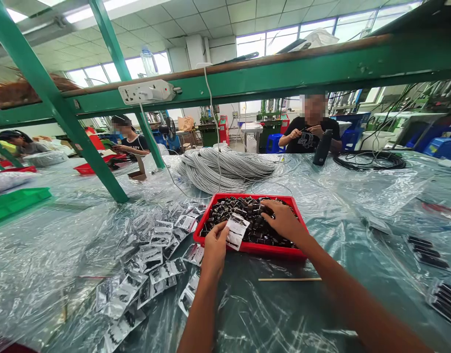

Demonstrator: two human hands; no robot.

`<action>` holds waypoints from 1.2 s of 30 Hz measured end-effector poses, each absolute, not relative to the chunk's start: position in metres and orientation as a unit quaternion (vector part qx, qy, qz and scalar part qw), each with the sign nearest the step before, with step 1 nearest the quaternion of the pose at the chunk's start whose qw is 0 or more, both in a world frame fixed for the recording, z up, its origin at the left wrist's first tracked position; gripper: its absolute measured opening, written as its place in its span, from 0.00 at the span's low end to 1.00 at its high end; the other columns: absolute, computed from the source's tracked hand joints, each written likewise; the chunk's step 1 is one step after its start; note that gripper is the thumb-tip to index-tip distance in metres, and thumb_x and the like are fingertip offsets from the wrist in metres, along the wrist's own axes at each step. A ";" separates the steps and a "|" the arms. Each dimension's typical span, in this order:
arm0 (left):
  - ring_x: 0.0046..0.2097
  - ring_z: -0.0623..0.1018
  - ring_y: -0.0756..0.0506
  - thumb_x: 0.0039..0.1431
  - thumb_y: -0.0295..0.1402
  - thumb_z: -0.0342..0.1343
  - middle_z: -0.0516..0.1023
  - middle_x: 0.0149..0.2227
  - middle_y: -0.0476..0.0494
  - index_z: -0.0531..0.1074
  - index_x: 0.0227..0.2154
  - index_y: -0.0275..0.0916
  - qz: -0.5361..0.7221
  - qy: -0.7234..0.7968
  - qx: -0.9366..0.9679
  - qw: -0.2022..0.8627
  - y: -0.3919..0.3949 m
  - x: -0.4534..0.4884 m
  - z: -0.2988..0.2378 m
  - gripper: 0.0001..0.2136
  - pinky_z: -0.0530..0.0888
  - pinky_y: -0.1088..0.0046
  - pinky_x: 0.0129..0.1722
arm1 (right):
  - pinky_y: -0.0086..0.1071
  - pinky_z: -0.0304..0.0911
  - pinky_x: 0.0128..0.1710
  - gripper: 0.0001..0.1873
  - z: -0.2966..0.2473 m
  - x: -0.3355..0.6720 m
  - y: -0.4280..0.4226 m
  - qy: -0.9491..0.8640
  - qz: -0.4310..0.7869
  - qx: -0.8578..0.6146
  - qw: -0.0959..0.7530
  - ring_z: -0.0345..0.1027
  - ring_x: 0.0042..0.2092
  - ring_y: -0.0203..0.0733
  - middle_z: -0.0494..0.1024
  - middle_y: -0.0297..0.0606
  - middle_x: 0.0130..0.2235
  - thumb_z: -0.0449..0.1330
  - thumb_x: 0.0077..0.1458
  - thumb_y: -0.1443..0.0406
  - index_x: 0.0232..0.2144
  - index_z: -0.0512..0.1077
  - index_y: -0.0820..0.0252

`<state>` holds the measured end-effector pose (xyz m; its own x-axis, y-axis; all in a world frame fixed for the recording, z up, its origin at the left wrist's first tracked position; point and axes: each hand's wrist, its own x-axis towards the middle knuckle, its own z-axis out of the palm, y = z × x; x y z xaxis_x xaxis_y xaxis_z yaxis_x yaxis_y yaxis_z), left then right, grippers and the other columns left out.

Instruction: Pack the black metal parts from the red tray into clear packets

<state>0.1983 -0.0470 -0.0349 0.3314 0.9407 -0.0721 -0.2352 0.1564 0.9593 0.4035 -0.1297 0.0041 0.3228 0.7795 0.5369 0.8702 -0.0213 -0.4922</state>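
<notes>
My left hand (215, 245) pinches a small printed plastic bag (237, 231) between thumb and fingers, above the near left side of a red tray (247, 250). Small black parts (225, 208) with light-coloured bits fill the tray; their exact kind is too small to tell. Over the right half of this heap is my right hand (284, 220), its fingers apart and pointing left at the black parts. No object shows between those fingers. Many similar small plastic bags (161, 233), with dark contents, lie scattered left of the tray.
A thin wooden stick (289, 279) lies before the tray. Behind it sits a large grey cable coil (225, 169). A green shelf frame (89, 142) crosses overhead, carrying a power strip (147, 92). Packs of black pieces (429, 252) lie right. A person (309, 127) sits opposite.
</notes>
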 end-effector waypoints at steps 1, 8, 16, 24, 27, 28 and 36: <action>0.34 0.79 0.45 0.45 0.40 0.67 0.81 0.34 0.40 0.76 0.39 0.33 0.435 0.371 0.478 0.667 -0.049 0.199 -0.035 0.20 0.75 0.69 0.36 | 0.53 0.64 0.56 0.16 0.002 0.400 -0.130 -0.592 -0.080 -0.702 0.388 0.70 0.55 0.57 0.77 0.52 0.52 0.58 0.55 0.71 0.46 0.76 0.65; 0.32 0.75 0.48 0.50 0.46 0.62 0.78 0.32 0.46 0.75 0.37 0.37 0.464 0.345 0.545 0.607 -0.062 0.198 -0.028 0.18 0.71 0.74 0.32 | 0.43 0.72 0.46 0.12 0.000 0.327 -0.142 -0.696 -0.127 -0.594 0.384 0.70 0.45 0.47 0.75 0.46 0.42 0.53 0.61 0.71 0.43 0.74 0.60; 0.39 0.78 0.45 0.49 0.42 0.64 0.80 0.35 0.44 0.75 0.37 0.38 0.493 0.310 0.528 0.617 -0.070 0.202 -0.025 0.16 0.73 0.71 0.40 | 0.43 0.73 0.45 0.13 -0.012 0.316 -0.139 -0.698 -0.194 -0.600 0.338 0.70 0.45 0.49 0.75 0.48 0.45 0.52 0.64 0.71 0.47 0.73 0.61; 0.41 0.78 0.46 0.46 0.39 0.68 0.81 0.37 0.44 0.78 0.40 0.39 0.498 0.268 0.522 0.638 -0.070 0.199 -0.019 0.17 0.74 0.72 0.42 | 0.43 0.71 0.47 0.08 -0.008 0.315 -0.138 -0.644 -0.060 -0.579 0.497 0.74 0.45 0.47 0.79 0.45 0.43 0.57 0.61 0.68 0.41 0.75 0.59; 0.38 0.78 0.47 0.46 0.39 0.68 0.80 0.33 0.46 0.78 0.39 0.38 0.478 0.263 0.560 0.624 -0.068 0.195 -0.014 0.17 0.74 0.74 0.39 | 0.38 0.71 0.40 0.05 0.000 0.326 -0.141 -0.641 0.032 -0.582 0.499 0.75 0.38 0.44 0.81 0.40 0.37 0.59 0.59 0.66 0.36 0.76 0.57; 0.37 0.78 0.47 0.46 0.39 0.68 0.79 0.33 0.46 0.78 0.40 0.38 0.475 0.266 0.572 0.614 -0.067 0.194 -0.013 0.17 0.73 0.74 0.38 | 0.36 0.71 0.38 0.05 0.002 0.330 -0.142 -0.644 0.051 -0.584 0.492 0.75 0.36 0.43 0.81 0.39 0.36 0.59 0.59 0.66 0.34 0.77 0.57; 0.37 0.78 0.45 0.52 0.41 0.62 0.79 0.33 0.42 0.75 0.38 0.37 0.505 0.372 0.607 0.488 -0.062 0.196 -0.020 0.15 0.74 0.69 0.40 | 0.36 0.72 0.40 0.09 0.003 0.350 -0.137 -0.590 0.098 -0.607 0.523 0.78 0.37 0.44 0.83 0.38 0.38 0.59 0.57 0.63 0.36 0.79 0.57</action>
